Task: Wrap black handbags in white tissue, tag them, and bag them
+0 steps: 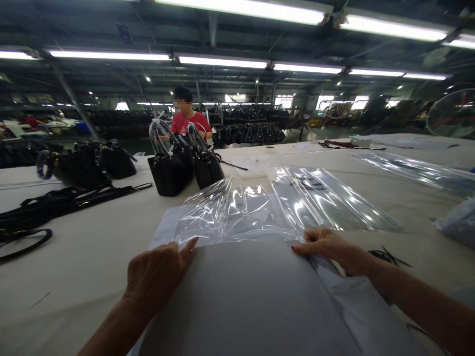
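Note:
A large pale sheet [245, 296] fills the lower middle, its far edge slightly curved. My left hand [158, 277] is closed at the sheet's far left corner, thumb or finger laid along the edge; its other fingers are partly hidden. At the far right corner, my right hand [322, 247] pinches the sheet's edge. Just beyond the sheet lies a crinkled clear plastic bag [245, 212], touching its far edge. Thin white paper [352, 296] hangs loosely along the sheet's right side, below my right forearm.
Black handbags [172, 170] with wrapped handles stand across the table [92, 257]. Black straps [74, 200] lie left. Flat clear plastic covers [334, 198] and a small black cord [388, 256] are on the right. A person in a red shirt [191, 121] stands opposite; a fan [452, 113] is far right.

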A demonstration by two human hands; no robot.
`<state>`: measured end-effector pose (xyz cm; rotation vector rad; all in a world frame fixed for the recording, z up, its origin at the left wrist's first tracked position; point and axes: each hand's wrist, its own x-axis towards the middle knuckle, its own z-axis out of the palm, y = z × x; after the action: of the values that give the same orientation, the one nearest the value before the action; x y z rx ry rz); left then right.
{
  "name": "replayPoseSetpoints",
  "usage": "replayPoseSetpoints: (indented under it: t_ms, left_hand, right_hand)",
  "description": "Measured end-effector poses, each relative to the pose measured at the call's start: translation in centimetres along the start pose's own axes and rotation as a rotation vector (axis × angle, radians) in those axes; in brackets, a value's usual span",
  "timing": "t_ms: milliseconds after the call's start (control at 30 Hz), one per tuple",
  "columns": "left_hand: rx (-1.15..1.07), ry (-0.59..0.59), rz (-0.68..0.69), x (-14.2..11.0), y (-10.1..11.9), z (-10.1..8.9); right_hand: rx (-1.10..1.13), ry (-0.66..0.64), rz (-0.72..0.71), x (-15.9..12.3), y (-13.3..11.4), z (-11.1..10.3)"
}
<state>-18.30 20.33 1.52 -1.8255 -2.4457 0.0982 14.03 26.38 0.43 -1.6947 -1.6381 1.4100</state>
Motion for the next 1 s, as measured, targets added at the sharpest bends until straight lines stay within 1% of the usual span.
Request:
replayPoseSetpoints:
  t_ms: [100,167,300,367,400,500,533,567,633,667,700,733,800,867,933,1000]
  left_hand:
    - [0.039,0.062,0.028,-0.1,0.1,0.3]
    - [0.057,0.094,0.030,-0.1,0.2,0.5]
    - [0.022,0.084,0.050,0.1,0.6,0.2]
    - [0.011,0.089,0.053,0.0,0.9,-0.1]
    - [0.008,0.092,0.052,0.0,1.0,-0.2]
    - [-0.005,0.097,0.050,-0.2,1.2,-0.2]
    - [-0.011,0.099,0.057,-0.2,1.2,-0.1]
    - [-0.015,0.104,0.067,-0.2,1.1,-0.1]
    - [-0.020,0.122,0.087,-0.3,1.1,0.1]
    - [-0.022,0.130,0.096,-0.3,1.1,0.2]
    - [-0.023,0.139,0.101,-0.2,1.0,0.3]
    - [-0.021,0.147,0.100,-0.2,1.0,0.4]
    - [-0.012,0.160,0.093,-0.2,1.0,0.5]
    - [0.004,0.165,0.091,-0.2,1.0,0.7]
    - [0.017,0.165,0.094,-0.3,1.0,0.8]
    - [0.027,0.165,0.095,-0.3,0.9,0.9]
  right_hand:
    - [-0.259,0.047,-0.001,0.2,-0.4,-0.5]
    - [-0.380,0.075,-0.039,0.2,-0.4,-0.6]
    - [-0.570,0.120,-0.115,-0.3,-0.7,-0.5]
    - [-0.696,0.151,-0.193,-0.7,-1.1,-0.4]
    - [-0.746,0.146,-0.240,-0.9,-1.4,-0.4]
    - [-0.851,0.080,-0.337,-1.2,-2.5,-0.2]
    - [-0.894,0.087,-0.392,-1.2,-3.0,0.0]
    - [-0.939,0.108,-0.477,-1.3,-3.6,0.4]
    - [-0.991,0.140,-0.698,-1.4,-5.0,1.9]
    - [-0.986,0.127,-0.801,-1.5,-5.8,3.0]
    - [-0.964,0.083,-0.877,-1.6,-6.6,4.4]
    - [-0.935,0.032,-0.915,-1.5,-7.3,5.8]
    - [-0.902,-0.050,-0.906,-1.3,-8.4,8.8]
    - [-0.901,-0.110,-0.839,-0.7,-9.0,11.4]
    - [-0.897,-0.140,-0.749,0.0,-9.2,12.9]
    - [-0.896,-0.100,-0.668,0.5,-9.3,13.4]
